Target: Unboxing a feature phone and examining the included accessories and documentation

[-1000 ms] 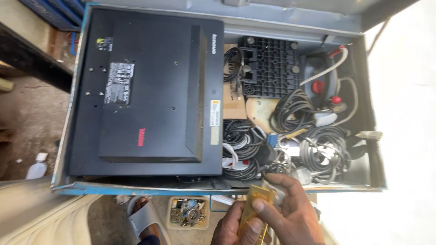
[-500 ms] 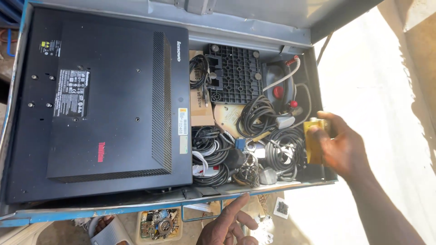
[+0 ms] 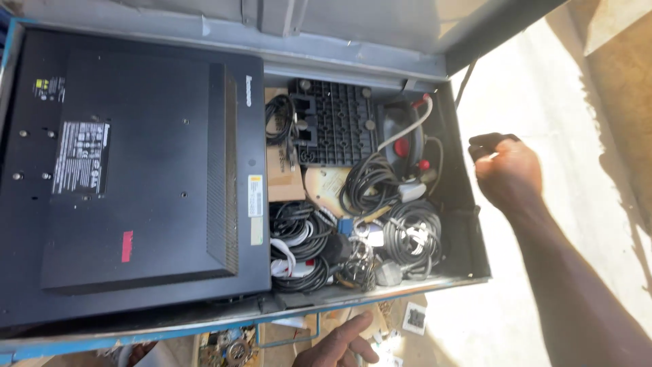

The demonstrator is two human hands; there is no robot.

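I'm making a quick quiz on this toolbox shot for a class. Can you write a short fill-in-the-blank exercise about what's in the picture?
1. The black monitor lies in the metal box with its ____ side facing up.
2. The coiled cables lie to the ____ of the monitor in the picture.
3. The right hand is ____ the box, beyond its right wall.
4. The left hand shows at the ____ edge of the picture.

Missing words: back; right; outside; bottom

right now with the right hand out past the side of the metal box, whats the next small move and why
Probably bring the right hand back over the metal box: it hangs outside the right wall, closed on something small I cannot make out, while the coiled cables lie inside and the left hand waits below the front edge.
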